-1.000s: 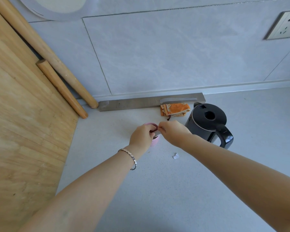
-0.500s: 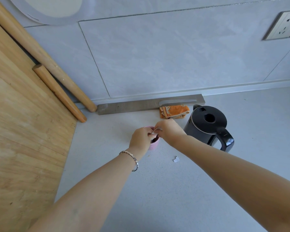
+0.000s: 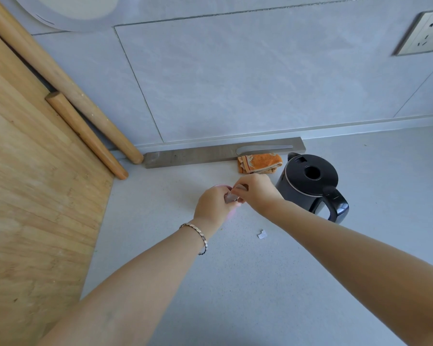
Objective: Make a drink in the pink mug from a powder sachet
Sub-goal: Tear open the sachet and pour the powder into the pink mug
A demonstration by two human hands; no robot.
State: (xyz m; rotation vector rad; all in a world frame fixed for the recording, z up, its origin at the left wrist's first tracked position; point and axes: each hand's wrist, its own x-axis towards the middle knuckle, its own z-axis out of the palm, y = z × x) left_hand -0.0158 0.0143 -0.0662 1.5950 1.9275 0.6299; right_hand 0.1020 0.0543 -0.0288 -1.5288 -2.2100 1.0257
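The pink mug (image 3: 231, 213) stands on the grey counter, almost wholly hidden behind my hands; only slivers of its rim and side show. My left hand (image 3: 214, 204) and my right hand (image 3: 256, 192) meet right above it. Both pinch a small silvery powder sachet (image 3: 231, 196) between their fingertips, held over the mug's mouth. Whether powder is falling I cannot tell. A torn-off scrap of the sachet (image 3: 261, 234) lies on the counter just in front of the mug.
A black electric kettle (image 3: 311, 184) with its handle toward me stands right of the mug. An orange cloth (image 3: 260, 163) lies by a grey metal strip (image 3: 223, 156) along the wall. A wooden board (image 3: 35, 196) and two rolling pins (image 3: 85, 132) fill the left.
Both hands stay over the mug with the sachet; the fingers have shifted slightly along it. The view has drifted a little, nothing else has moved.
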